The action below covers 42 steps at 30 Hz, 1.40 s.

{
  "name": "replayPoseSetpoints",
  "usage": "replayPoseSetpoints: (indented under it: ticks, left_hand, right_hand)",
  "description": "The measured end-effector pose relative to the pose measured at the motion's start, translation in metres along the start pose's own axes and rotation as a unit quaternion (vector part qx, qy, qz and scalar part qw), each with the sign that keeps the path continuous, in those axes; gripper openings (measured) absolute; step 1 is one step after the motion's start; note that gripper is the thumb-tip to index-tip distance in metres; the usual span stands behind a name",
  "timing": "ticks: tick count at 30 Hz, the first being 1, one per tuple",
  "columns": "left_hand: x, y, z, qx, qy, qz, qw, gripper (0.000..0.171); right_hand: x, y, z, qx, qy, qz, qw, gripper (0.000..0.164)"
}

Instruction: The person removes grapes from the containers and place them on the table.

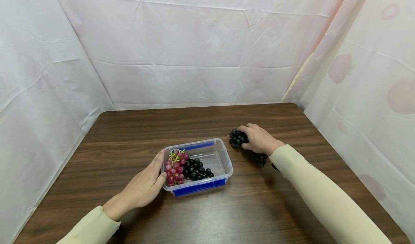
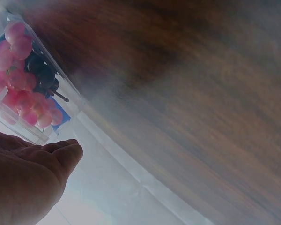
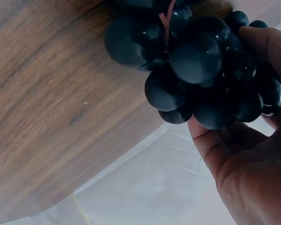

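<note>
A clear plastic container [image 1: 228, 164] with blue clips stands lidless on the table. Inside, at its left end, lies a bunch of red grapes [image 1: 175, 170] with green stems, and a bunch of black grapes [image 1: 196, 170] lies beside it. My left hand [image 1: 144, 184] rests against the container's left wall, fingers extended along it and thumb at the front corner. To the right of the container, my right hand [image 1: 259, 139] grips black grapes [image 3: 196, 56] between thumb and fingers. More black grapes [image 1: 261, 159] show under the right wrist; I cannot tell whether they are a separate bunch.
The brown wooden table [image 1: 129, 128] has rounded far corners. White cloth [image 1: 194, 56] hangs behind it and along both sides, with faint fruit prints on the right.
</note>
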<state>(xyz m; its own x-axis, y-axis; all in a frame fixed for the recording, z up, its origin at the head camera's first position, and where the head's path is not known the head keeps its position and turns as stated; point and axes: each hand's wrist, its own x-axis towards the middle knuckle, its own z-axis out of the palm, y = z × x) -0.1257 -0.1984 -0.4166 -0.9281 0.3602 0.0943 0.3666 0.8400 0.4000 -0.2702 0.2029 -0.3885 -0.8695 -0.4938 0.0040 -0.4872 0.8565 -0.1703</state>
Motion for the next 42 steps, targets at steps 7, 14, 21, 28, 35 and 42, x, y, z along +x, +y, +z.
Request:
replayPoseSetpoints:
  ticks: [7, 14, 21, 28, 35, 42]
  left_hand:
    - [0.0, -0.001, 0.0, 0.001, 0.0, 0.002, 1.0, 0.066]
    - [-0.001, -0.001, 0.001, 0.0, 0.001, 0.0, 1.0, 0.066]
    - [0.0, -0.001, 0.001, -0.001, 0.001, 0.001, 1.0, 0.066]
    - [0.0, 0.0, 0.001, 0.001, 0.002, 0.001, 1.0, 0.066]
    - [0.0, 0.001, 0.001, 0.001, 0.003, 0.0, 1.0, 0.066]
    - [0.0, 0.001, 0.001, 0.004, 0.004, 0.002, 1.0, 0.066]
  right_hand:
    - [0.0, 0.001, 0.001, 0.009, -0.003, 0.027, 1.0, 0.067]
    - [-0.002, 0.002, 0.001, 0.001, -0.001, 0.04, 0.999, 0.074]
    - [-0.002, 0.001, -0.001, 0.004, 0.01, 0.039, 0.999, 0.079]
    - [-0.004, 0.0, -0.003, 0.005, 0.017, 0.037, 0.999, 0.08]
    - [-0.006, -0.001, -0.009, 0.01, 0.014, 0.038, 0.999, 0.081]
    - [-0.009, -0.004, -0.016, 0.004, 0.008, 0.039, 0.999, 0.082]
